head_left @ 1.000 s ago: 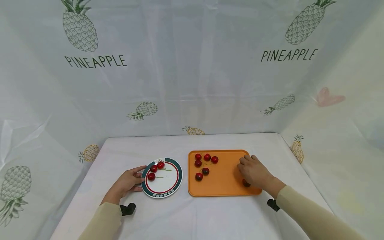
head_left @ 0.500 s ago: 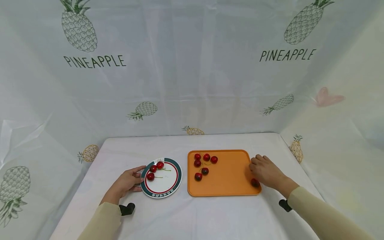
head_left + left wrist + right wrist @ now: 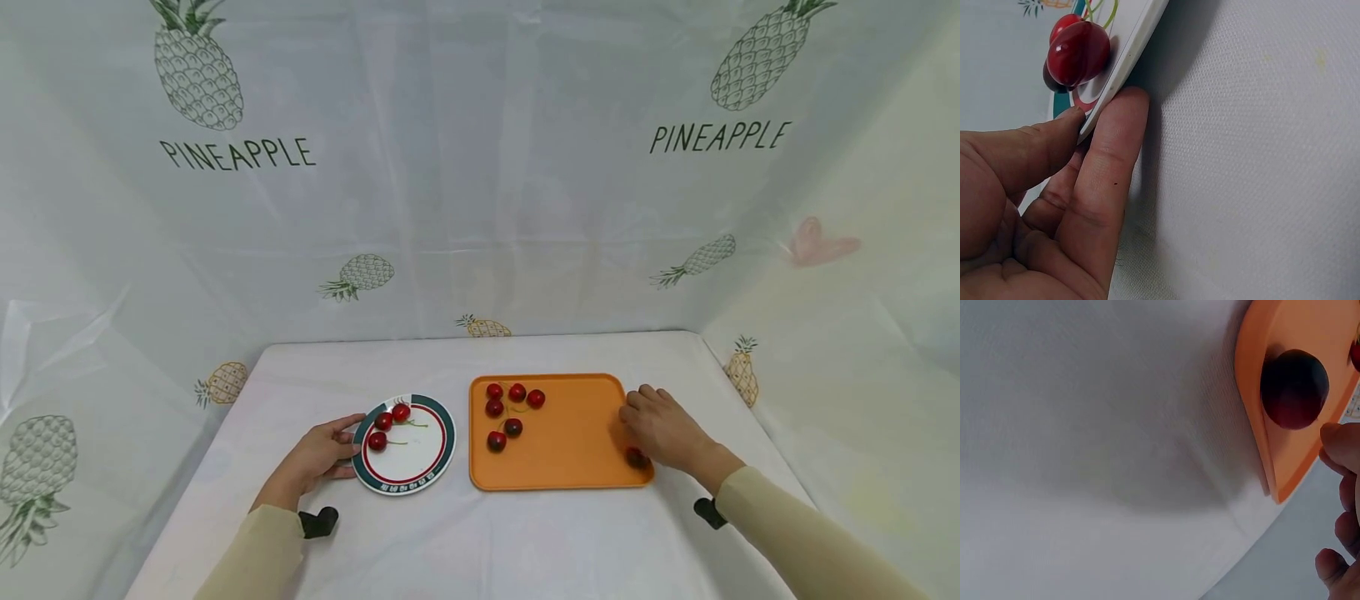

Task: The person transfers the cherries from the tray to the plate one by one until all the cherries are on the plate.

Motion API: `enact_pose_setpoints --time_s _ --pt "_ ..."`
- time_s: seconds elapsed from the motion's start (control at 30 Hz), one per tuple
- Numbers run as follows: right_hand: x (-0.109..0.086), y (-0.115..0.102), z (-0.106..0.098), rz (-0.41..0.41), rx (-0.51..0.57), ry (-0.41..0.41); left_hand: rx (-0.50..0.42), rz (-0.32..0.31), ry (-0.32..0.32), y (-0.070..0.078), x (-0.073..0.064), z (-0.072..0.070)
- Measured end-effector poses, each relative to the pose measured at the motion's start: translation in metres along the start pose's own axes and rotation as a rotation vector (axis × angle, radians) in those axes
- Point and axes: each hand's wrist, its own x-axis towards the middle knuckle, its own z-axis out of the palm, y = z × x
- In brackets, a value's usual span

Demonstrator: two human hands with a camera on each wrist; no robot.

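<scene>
My left hand [image 3: 318,456] pinches the left rim of a round plate [image 3: 418,454], white with a green and red border. In the left wrist view the thumb [image 3: 1054,140] lies over the rim and a finger [image 3: 1107,162] under it. Three red cherries [image 3: 384,422] with green stems lie on the plate's left half. Over the right edge of an orange tray [image 3: 570,433] my right hand [image 3: 667,429] has thumb and forefinger together beside a dark red cherry [image 3: 1295,389], at its stem end. The cherry sits against the tray's wall; its stem is hidden.
Several more cherries [image 3: 513,427] lie in the left part of the tray. White cloth [image 3: 480,533] covers the table under plate and tray. A pineapple-printed curtain [image 3: 480,167] stands behind the table's far edge and along both sides.
My right hand has moved right across the tray, and the dark cherry has moved along with it to the right edge. The left hand and the plate have stayed in place.
</scene>
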Motion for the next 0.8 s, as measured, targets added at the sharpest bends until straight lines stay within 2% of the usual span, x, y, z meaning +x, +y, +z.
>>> enact_pose_setpoints --time_s 0.23,0.43,0.63,0.8 --pt "0.0010 0.0037 -0.0043 -0.021 0.052 -0.038 0.001 0.001 0.004 -0.0002 0.0014 -0.0009" --pt "-0.0023 0.0026 -0.0021 -0.104 0.104 -0.022 -0.001 0.001 0.006 -0.0005 0.0019 -0.0007" --pt "-0.0048 0.0020 0.0015 -0.170 0.065 0.041 0.003 -0.006 0.009 -0.0006 0.0025 0.0003" --pt "-0.0054 0.0021 0.0031 -0.157 0.040 0.023 0.002 -0.017 0.015 -0.0001 0.0023 0.0010"
